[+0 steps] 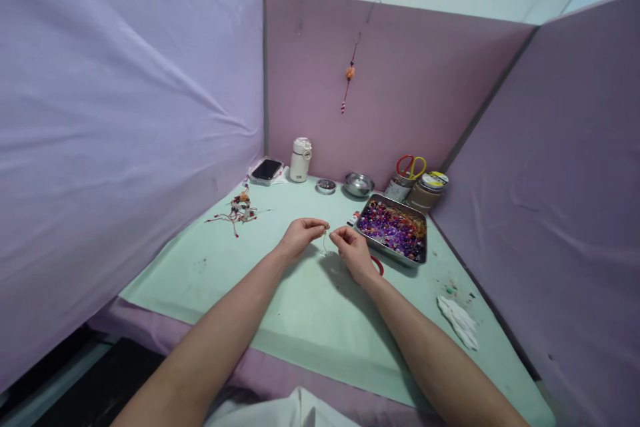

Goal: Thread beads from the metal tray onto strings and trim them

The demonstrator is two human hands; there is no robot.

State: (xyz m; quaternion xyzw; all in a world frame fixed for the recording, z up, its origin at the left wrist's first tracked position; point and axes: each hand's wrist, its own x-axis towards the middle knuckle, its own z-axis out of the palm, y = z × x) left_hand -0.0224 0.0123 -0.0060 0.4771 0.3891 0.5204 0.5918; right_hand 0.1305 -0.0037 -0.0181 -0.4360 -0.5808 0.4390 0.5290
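Observation:
Over the middle of the table, my left hand is closed in a pinch, with a thin cord dangling from its fingertips. Just right of it, my right hand also pinches, its fingertips a small gap from the left ones. What the right fingers hold is too small to make out. A red loop, perhaps a scissor handle, shows partly behind my right wrist. Beyond that hand sits a metal tray of purple, red and amber beads. Several beaded cords lie in a tangle at the left.
Along the back stand a phone on a box, a white bottle, a small round tin, a metal bowl, scissors in a can and a jar. A white cloth lies right. A beaded strand hangs behind.

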